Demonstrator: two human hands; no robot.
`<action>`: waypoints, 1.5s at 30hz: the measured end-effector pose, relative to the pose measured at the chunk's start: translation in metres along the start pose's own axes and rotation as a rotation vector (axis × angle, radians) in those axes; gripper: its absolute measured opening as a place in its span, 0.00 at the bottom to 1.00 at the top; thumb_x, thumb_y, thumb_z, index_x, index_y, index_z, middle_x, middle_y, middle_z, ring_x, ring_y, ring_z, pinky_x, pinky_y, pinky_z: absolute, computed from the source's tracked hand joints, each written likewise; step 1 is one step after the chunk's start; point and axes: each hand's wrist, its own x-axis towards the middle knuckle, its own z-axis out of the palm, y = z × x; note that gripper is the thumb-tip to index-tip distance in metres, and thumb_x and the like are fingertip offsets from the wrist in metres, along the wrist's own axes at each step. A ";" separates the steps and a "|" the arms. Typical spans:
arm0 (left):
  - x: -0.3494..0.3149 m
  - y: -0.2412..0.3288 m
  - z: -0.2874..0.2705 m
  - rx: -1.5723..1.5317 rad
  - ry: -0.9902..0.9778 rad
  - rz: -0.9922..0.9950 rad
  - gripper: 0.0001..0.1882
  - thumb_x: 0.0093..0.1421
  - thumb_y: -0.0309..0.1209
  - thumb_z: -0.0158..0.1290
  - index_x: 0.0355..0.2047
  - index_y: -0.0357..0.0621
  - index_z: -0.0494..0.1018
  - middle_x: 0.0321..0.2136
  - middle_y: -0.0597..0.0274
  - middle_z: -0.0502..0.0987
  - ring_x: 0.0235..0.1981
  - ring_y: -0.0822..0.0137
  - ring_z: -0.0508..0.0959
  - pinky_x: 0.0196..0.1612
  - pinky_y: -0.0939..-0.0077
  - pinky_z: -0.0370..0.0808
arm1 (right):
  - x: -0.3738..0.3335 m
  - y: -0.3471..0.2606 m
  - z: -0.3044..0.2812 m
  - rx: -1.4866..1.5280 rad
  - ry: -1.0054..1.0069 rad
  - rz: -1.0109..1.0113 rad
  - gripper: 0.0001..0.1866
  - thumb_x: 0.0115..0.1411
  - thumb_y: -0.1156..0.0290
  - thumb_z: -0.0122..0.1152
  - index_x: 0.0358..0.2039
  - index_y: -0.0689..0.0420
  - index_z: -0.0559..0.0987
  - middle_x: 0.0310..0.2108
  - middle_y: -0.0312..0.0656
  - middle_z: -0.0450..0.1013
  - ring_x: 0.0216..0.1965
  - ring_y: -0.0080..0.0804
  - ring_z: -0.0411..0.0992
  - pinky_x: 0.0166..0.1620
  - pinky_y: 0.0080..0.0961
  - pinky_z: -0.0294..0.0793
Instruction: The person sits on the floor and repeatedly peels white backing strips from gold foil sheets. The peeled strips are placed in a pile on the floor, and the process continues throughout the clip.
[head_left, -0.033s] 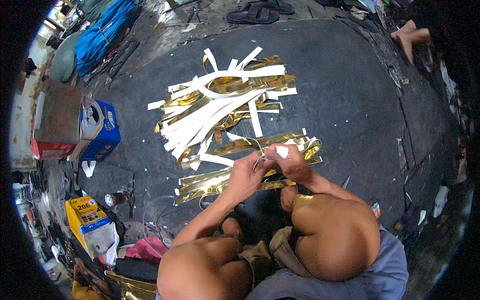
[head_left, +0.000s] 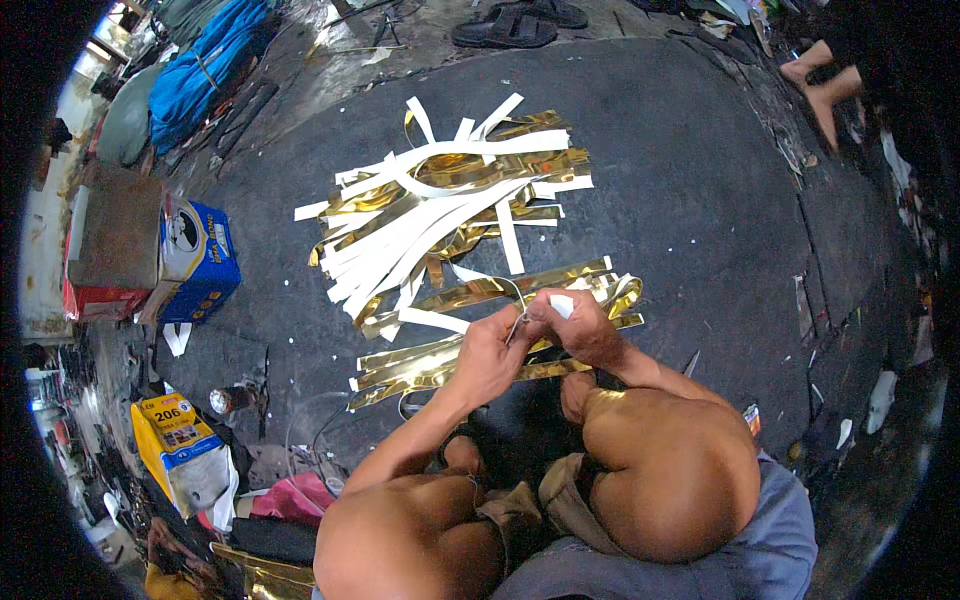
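My left hand [head_left: 490,352] and my right hand [head_left: 578,328] meet close together above the near strips, fingertips almost touching. Between them is a narrow white-and-gold strip [head_left: 563,305]; its white end shows at my right fingers, and a thin curved edge rises by my left fingertips. Both hands are closed in a pinch, and the fingers hide most of the strip. Just beneath and beside them lie shiny gold strips [head_left: 415,372] with white ends. Farther off is a loose pile of white strips [head_left: 400,235] mixed with gold ones [head_left: 465,165], some crossing or curled.
A dark mat [head_left: 680,190] covers the floor. At left stand a blue-and-white box [head_left: 205,255] and a yellow box [head_left: 175,430], with a jar [head_left: 222,400] nearby. Black sandals [head_left: 505,32] and a blue cloth bundle [head_left: 205,75] lie far off. Another person's foot [head_left: 820,95] shows at far right.
My hands and the strips are almost unmoved. At far right, the other person's feet have shifted slightly, with more of them showing.
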 end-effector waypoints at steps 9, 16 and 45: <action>0.002 -0.085 -0.095 -0.665 0.645 -0.223 0.08 0.62 0.32 0.48 0.28 0.44 0.70 0.16 0.68 0.65 0.16 0.73 0.66 0.18 0.77 0.61 | 0.028 0.077 -0.111 1.048 0.442 0.177 0.06 0.65 0.70 0.48 0.36 0.59 0.70 0.37 0.47 0.73 0.36 0.41 0.73 0.44 0.42 0.75; -0.117 -0.243 -0.351 -0.917 1.418 -0.117 0.14 0.62 0.34 0.43 0.35 0.37 0.74 0.23 0.63 0.70 0.14 0.75 0.61 0.15 0.82 0.56 | -0.037 0.166 -0.348 0.688 1.260 -0.040 0.15 0.61 0.67 0.46 0.43 0.63 0.73 0.32 0.49 0.72 0.33 0.45 0.71 0.43 0.45 0.73; 0.026 -0.036 -0.012 -0.073 0.124 0.076 0.12 0.59 0.33 0.58 0.23 0.41 0.71 0.15 0.75 0.64 0.19 0.81 0.61 0.22 0.81 0.59 | 0.041 -0.002 -0.113 -0.441 0.265 -0.004 0.14 0.58 0.58 0.62 0.34 0.54 0.84 0.27 0.42 0.79 0.30 0.27 0.75 0.37 0.31 0.75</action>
